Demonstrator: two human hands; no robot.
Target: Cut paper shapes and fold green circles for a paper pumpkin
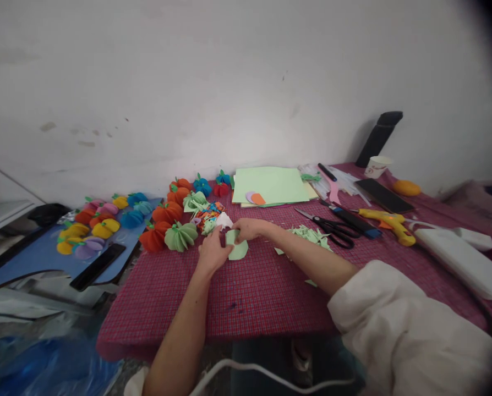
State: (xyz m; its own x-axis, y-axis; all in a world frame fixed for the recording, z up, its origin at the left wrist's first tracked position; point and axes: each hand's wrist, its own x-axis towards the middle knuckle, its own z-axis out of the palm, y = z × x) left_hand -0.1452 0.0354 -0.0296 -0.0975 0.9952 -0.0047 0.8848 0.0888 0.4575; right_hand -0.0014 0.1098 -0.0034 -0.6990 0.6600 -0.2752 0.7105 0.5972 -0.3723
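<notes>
A small pale green paper cutout [238, 252] with a rounded lower edge is between my hands, over the front middle of the table. My left hand [214, 252] pinches it at the left edge, thumb toward the paper. My right hand [250, 228] comes in from the upper right with its fingers closed on the top part. Close beyond the left fingers lie a white piece [223, 221] and a pile of small orange, blue and green paper bits [211, 215]. A pale green pleated paper pumpkin [180, 236] sits to the left.
Orange paper pumpkins [167, 212] line the left side. Behind are stacked green sheets [271, 184]. To the right lie green scraps [310, 236], black scissors [332, 226], a yellow glue gun [388, 220], a phone [384, 195] and a paper cup [377, 166]. A blue table [35, 264] holds more pumpkins.
</notes>
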